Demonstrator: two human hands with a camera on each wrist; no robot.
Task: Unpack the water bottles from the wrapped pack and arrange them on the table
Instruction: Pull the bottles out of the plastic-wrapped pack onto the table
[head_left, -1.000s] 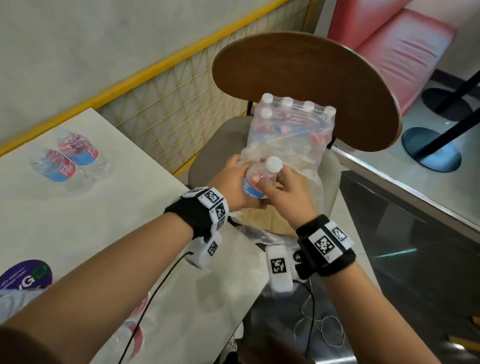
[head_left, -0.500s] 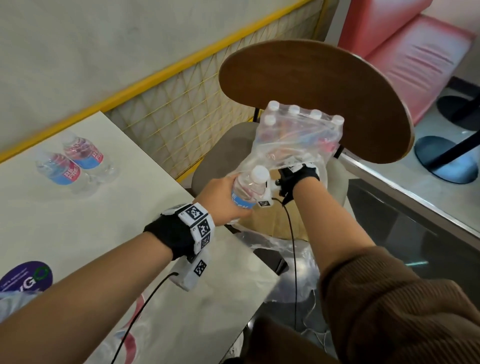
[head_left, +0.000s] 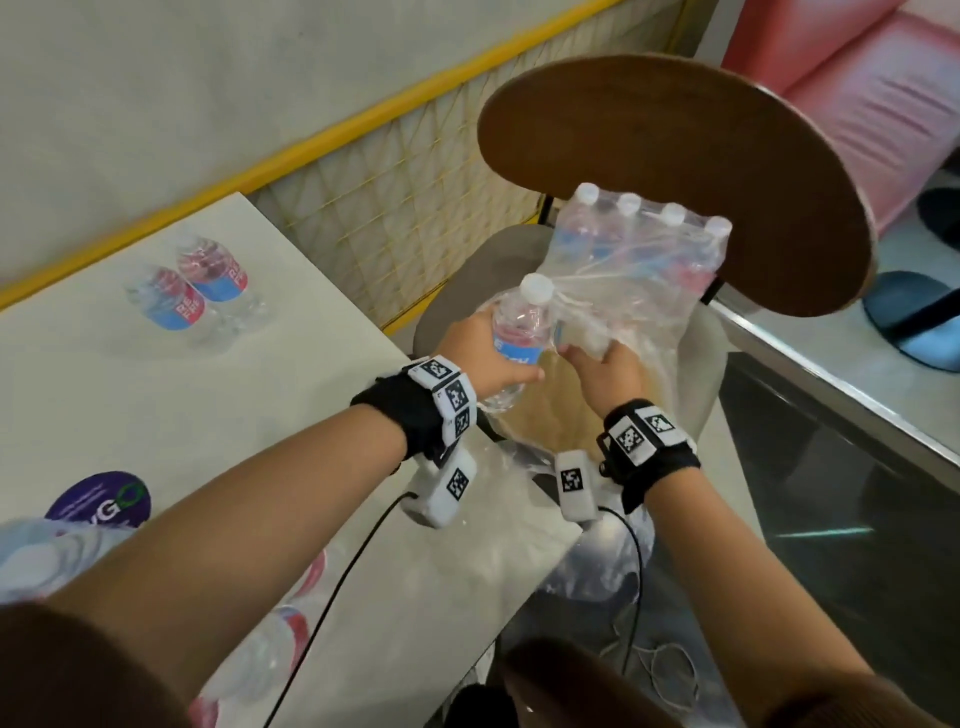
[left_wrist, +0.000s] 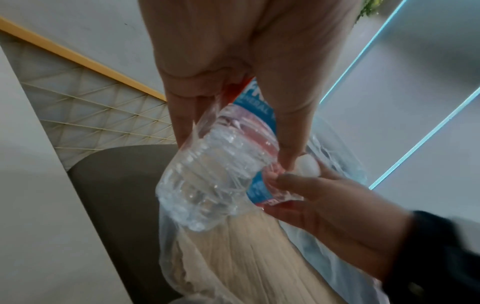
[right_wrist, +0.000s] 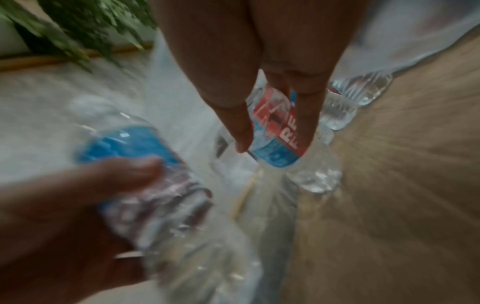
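The clear wrapped pack of white-capped water bottles stands on the chair seat, its near side torn open. My left hand grips one freed bottle round its blue label, cap up and tilted, just in front of the pack. In the left wrist view the same bottle shows with loose film clinging to it. My right hand pinches a second bottle between thumb and fingers inside the torn wrap, right beside the first. Two more bottles lie side by side on the white table.
The chair's round wooden backrest rises behind the pack. A yellow-framed mesh panel runs along the table's far edge. Loose plastic film hangs off the table corner. More bottles and a purple sticker sit near my left forearm.
My right hand, which had reached into the pack, has drawn back toward me holding a second bottle. The left hand still holds its bottle, shifted slightly toward the pack.
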